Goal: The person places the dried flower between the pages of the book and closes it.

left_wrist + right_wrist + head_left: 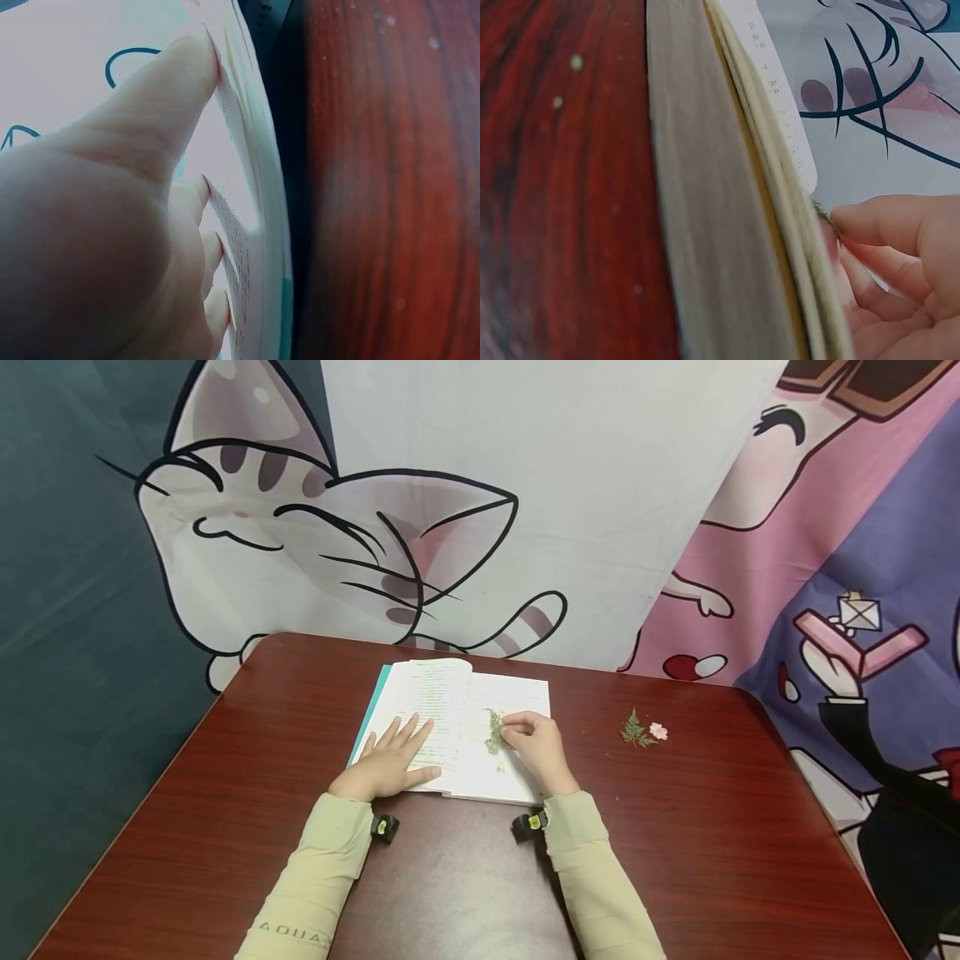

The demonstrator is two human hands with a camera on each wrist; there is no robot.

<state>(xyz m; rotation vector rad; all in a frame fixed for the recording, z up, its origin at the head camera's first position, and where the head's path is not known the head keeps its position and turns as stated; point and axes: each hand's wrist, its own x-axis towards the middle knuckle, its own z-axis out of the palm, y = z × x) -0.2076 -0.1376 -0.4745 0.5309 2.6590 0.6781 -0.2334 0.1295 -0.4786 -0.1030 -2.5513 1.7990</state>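
An open book (517, 785) with a teal cover edge lies on the table. My left hand (386, 760) rests with fingers spread on its left page, and in the left wrist view the thumb (172, 82) lies along the page near the book's edge. Over the right page, my right hand (536, 743) pinches a green, feathery leaf sprig (493, 732) between thumb and fingertips. The right wrist view shows the pinched edge of the sprig (825, 217) beyond the thick page block (705, 180). A small yellow-orange bit (500, 767) lies on the page below the sprig.
Right of the book, a green fern-like leaf (636, 729) and a pale pink flower (658, 732) lie side by side on the dark red wooden table (712, 827). Behind the table hangs a cloth backdrop (585, 510) with cartoon figures. Tiny specks dot the tabletop.
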